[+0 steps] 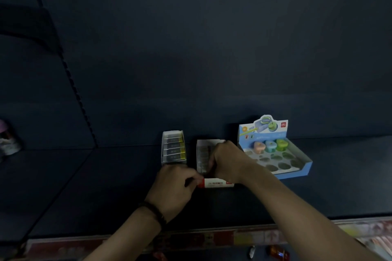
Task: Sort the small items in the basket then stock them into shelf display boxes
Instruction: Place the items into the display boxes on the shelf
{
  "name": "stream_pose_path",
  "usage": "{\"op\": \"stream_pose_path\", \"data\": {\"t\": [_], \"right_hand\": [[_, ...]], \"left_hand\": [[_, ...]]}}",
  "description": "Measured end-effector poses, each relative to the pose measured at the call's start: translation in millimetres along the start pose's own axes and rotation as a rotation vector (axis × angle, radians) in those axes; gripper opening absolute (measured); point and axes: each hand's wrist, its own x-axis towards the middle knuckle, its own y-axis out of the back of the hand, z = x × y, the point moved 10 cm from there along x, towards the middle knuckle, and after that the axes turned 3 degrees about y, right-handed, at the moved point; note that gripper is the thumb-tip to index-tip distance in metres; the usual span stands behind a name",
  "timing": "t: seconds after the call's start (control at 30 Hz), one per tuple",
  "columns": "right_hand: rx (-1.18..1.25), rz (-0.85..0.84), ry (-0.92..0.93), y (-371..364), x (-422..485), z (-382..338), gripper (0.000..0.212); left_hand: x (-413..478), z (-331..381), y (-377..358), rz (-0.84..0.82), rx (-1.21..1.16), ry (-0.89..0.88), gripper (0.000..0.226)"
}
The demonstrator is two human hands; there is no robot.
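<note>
While the middle box (216,183) on the shelf (106,186) is pinched at its near left corner by the left hand (176,184), the right hand (228,159) is held curled directly over it; whether anything is gripped cannot be told. The box's long axis runs near to far.

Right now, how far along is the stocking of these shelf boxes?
Looks done: the left box seems filled with yellow-banded erasers. In hand: the left hand grips the middle box at its front while the right hand reaches into it. Left: the blue sharpener box holds only three sharpeners; its other slots are empty. No basket in view.
</note>
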Motion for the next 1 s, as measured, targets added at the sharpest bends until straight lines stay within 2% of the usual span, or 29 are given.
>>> {"op": "stream_pose_path", "data": {"t": [0.17, 0.27, 0.3, 0.4, 0.5, 0.57, 0.63, 0.7, 0.77, 0.87, 1.0], "right_hand": [[0.075, -0.071, -0.017, -0.8, 3.6, 3.3, 0.010], [0.082, -0.070, 0.003, 15.1, -6.9, 0.6, 0.018], [0.086, -0.014, 0.000, 23.4, -14.0, 3.3, 0.021], [0.211, 0.295, -0.068, 51.5, -60.4, 25.3, 0.018], [0.301, 0.498, -0.198, 56.2, -137.8, 55.7, 0.018], [0.266, 0.586, -0.330, 45.7, -194.9, 76.3, 0.014], [0.208, 0.599, -0.526, 16.6, -262.5, 98.7, 0.015], [0.161, 0.532, -0.750, -26.3, -341.9, 119.5, 0.018], [0.178, 0.390, -0.996, -77.0, -430.8, 129.2, 0.020], [0.268, 0.235, -1.304, -140.0, -570.0, 114.4, 0.022], [0.414, 0.262, -1.673, -193.6, -747.8, 58.3, 0.027]], "left_hand": [[0.1, -0.5, -3.6, -0.016, 0.009, 0.005, 0.014], [-1.9, 2.6, -3.1, -0.014, 0.040, 0.019, 0.015], [-3.9, 7.8, -0.2, 0.009, 0.052, 0.011, 0.015], [-14.5, 35.5, 4.8, 0.047, 0.025, -0.035, 0.005], [-22.5, 79.4, -19.9, -0.048, 0.006, -0.171, 0.008], [-30.7, 115.0, -53.0, -0.152, 0.007, -0.300, 0.012], [-46.4, 154.6, -100.6, -0.285, 0.053, -0.422, 0.017], [-70.7, 201.1, -154.4, -0.420, 0.113, -0.562, 0.021], [-103.7, 249.9, -208.2, -0.555, 0.142, -0.699, 0.022], [-168.3, 314.7, -281.0, -0.744, 0.155, -0.857, 0.021], [-283.2, 383.7, -359.0, -0.967, 0.215, -1.088, 0.024]]}}
